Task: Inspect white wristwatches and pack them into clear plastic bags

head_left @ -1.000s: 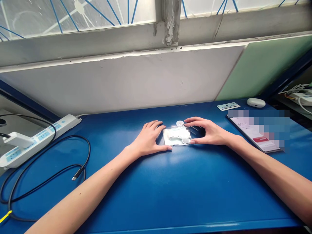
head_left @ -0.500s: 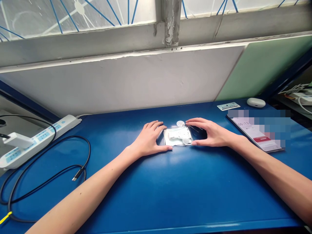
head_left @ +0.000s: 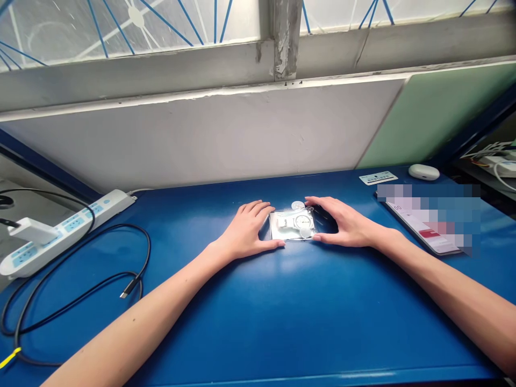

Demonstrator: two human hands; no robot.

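A small clear plastic bag [head_left: 278, 232] lies flat on the blue table, with pale, shiny pieces inside. One of them is round with marks like a dial [head_left: 303, 221]; what kind it is I cannot tell. At the bag's upper right edge is a small white disc [head_left: 298, 205]. My left hand [head_left: 248, 228] rests at the bag's left side, its fingers and thumb spread around the edge. On the other side my right hand [head_left: 342, 221] is curved with thumb and fingers apart, the fingertips at the bag's right edge and close to the disc.
To the left are a white power strip [head_left: 86, 217] with a plugged-in charger [head_left: 32, 232] and a coiled black cable [head_left: 148, 247]. A phone [head_left: 429, 234], a card [head_left: 378, 178] and a white earbud case [head_left: 423, 172] lie at the right. A wall panel [head_left: 242, 134] stands behind the blue table [head_left: 282, 317].
My right hand has shifted slightly left, closer to the bag. The dial-like round piece in the bag shows more clearly now. My left hand has stayed nearly still.
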